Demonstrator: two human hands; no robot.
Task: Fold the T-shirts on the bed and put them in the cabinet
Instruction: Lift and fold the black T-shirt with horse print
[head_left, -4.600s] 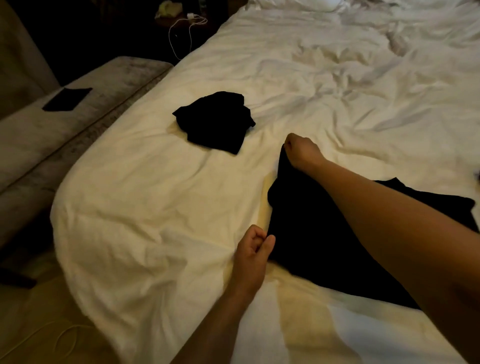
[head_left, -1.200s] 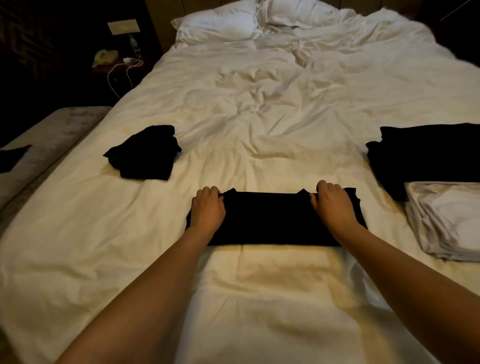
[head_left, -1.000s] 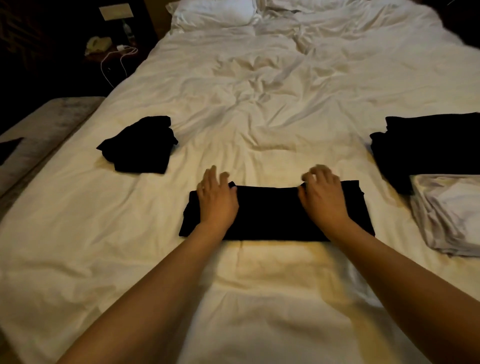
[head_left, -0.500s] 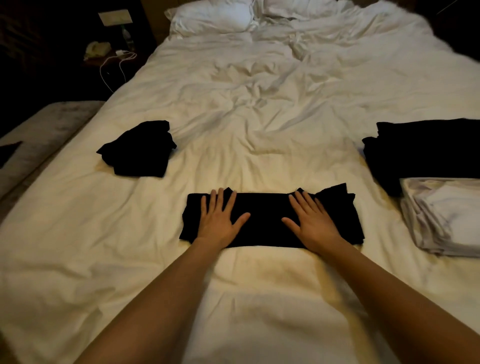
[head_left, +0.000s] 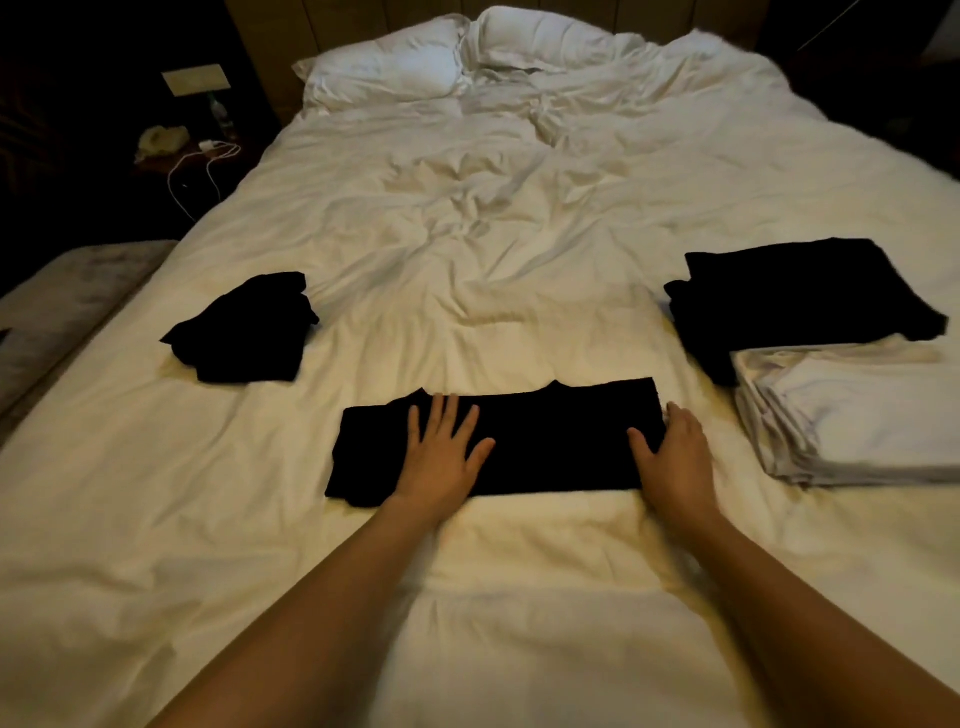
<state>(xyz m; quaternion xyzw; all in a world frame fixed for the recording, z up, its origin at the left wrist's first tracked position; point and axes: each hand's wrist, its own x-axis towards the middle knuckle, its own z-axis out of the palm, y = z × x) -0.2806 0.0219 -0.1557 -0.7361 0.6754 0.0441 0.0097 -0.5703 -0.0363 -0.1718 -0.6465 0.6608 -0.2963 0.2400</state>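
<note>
Dim bedroom, and a wide bed under a crumpled white duvet fills the view. Front and centre on that duvet lies the black T-shirt, folded into a long flat strip running left to right, close to the near edge of the bed. The left hand lies flat on the strip's left part, fingers straight and spread, palm down on the cloth, gripping nothing. The right hand sits at the strip's right end, thumb lying on the black cloth, fingers reaching along the end edge; whether they pinch the cloth or only touch it, I cannot tell. Both bare forearms reach in from the bottom of the view.

Out to the left, well apart from the strip, a small rumpled black garment sits on the duvet. To the right, a bigger folded black pile lies just beyond a stack of folded white cloth, the two touching at their edges. Farther up, two white pillows rest against the headboard. Beside the bed on the left, a dark nightstand carries a white cable, and a grey padded bench runs along the bed's left side.
</note>
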